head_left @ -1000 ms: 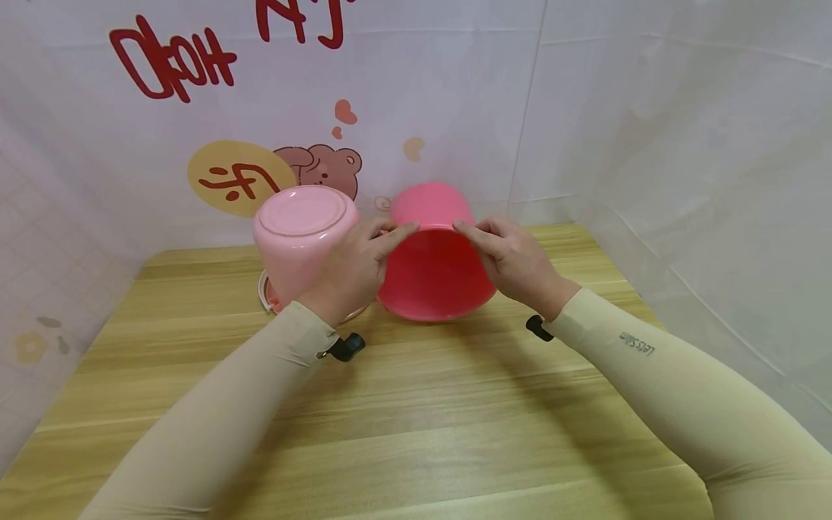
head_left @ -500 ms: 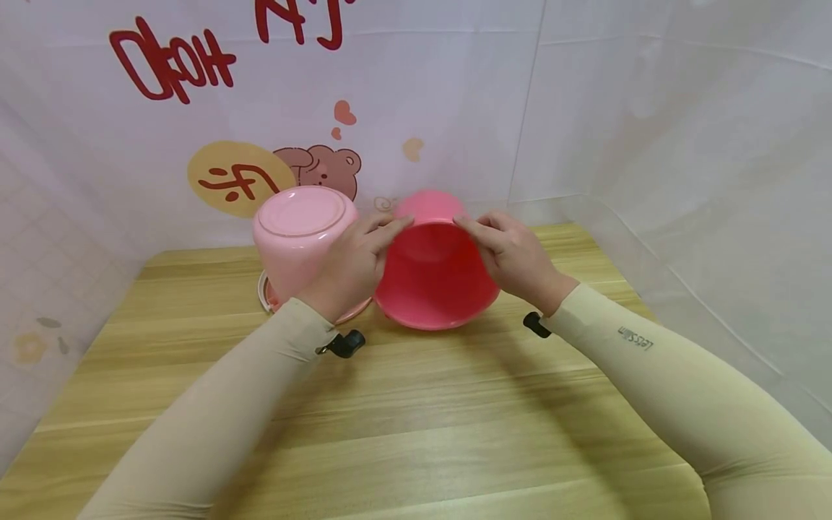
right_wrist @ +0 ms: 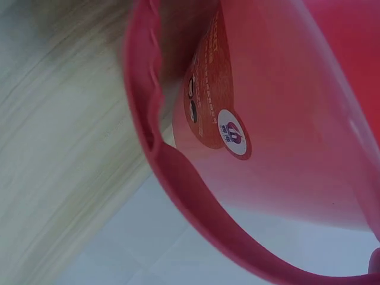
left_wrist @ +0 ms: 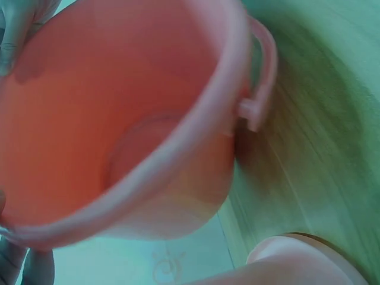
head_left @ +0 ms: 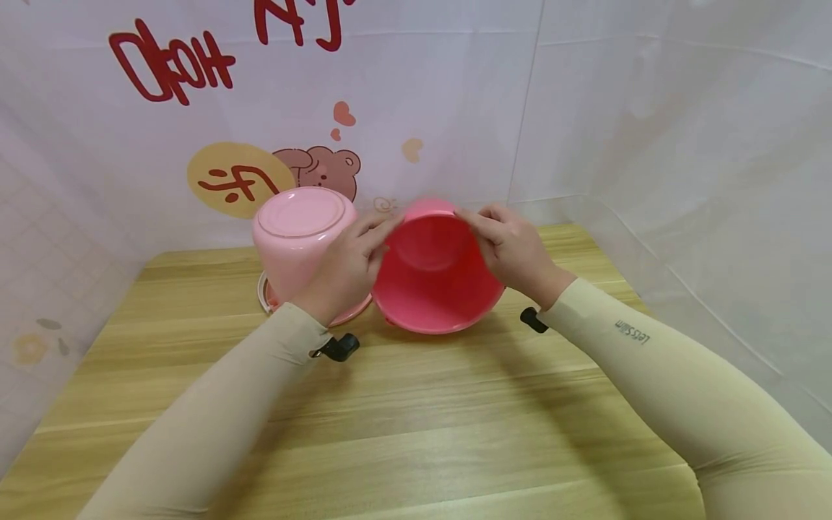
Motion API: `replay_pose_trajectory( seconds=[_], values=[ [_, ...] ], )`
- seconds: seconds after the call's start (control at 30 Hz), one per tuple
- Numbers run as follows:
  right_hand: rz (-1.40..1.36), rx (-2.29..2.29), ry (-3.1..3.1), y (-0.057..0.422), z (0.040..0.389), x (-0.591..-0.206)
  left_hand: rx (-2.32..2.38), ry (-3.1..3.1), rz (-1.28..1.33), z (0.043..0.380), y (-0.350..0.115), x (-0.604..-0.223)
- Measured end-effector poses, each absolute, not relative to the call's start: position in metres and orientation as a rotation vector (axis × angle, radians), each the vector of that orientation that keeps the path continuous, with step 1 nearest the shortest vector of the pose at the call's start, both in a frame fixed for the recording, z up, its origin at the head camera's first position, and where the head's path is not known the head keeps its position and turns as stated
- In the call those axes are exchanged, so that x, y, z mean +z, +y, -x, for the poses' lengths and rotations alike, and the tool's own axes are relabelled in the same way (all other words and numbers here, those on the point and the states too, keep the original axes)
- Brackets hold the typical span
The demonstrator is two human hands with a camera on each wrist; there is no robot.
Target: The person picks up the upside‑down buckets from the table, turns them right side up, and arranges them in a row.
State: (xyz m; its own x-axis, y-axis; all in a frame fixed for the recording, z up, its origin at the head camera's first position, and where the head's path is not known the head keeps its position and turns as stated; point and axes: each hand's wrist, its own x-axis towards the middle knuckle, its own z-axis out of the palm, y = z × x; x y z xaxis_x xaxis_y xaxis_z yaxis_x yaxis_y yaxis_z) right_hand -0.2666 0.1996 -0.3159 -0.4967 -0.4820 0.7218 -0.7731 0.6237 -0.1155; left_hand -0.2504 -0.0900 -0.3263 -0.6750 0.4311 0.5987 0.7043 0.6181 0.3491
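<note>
A bright pink bucket [head_left: 442, 289] is tipped over the table, its mouth facing me and its bottom towards the wall. My left hand [head_left: 347, 263] grips the upper left of its rim, thumb side uppermost. On the upper right of the same rim my right hand [head_left: 520, 253] holds on. In the left wrist view I look into the bucket's red-lit inside, with a handle joint [left_wrist: 252, 110] on the rim. The right wrist view shows its curved handle [right_wrist: 184, 184] hanging off and an orange label [right_wrist: 211, 95] on the wall. Fingertips behind the rim are partly hidden.
A lighter pink bucket [head_left: 292, 245] stands upside down just left of the held one, close to my left wrist. Its white handle [head_left: 263, 290] lies on the wooden table [head_left: 416, 433]. A printed cloth [head_left: 455, 94] hangs behind the table's back edge.
The held bucket has turned so its mouth faces me more, and its inner bottom now shows. Its upper rim rose slightly with both hands; its lower rim came nearer. The lighter bucket stayed put.
</note>
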Motion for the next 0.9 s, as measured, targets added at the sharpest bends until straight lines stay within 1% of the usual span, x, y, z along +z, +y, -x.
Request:
replay_pose_trajectory(
  seconds=[0.4, 0.9],
  values=[
    [-0.909, 0.681, -2.245, 0.203, 0.267, -0.307, -0.954, -2.541, 0.781, 0.245, -0.092, -0.325],
    [-0.84, 0.676, -2.294, 0.221, 0.266, -0.312, -1.159, -2.561, 0.702, 0.248, -0.092, -0.315]
  ],
)
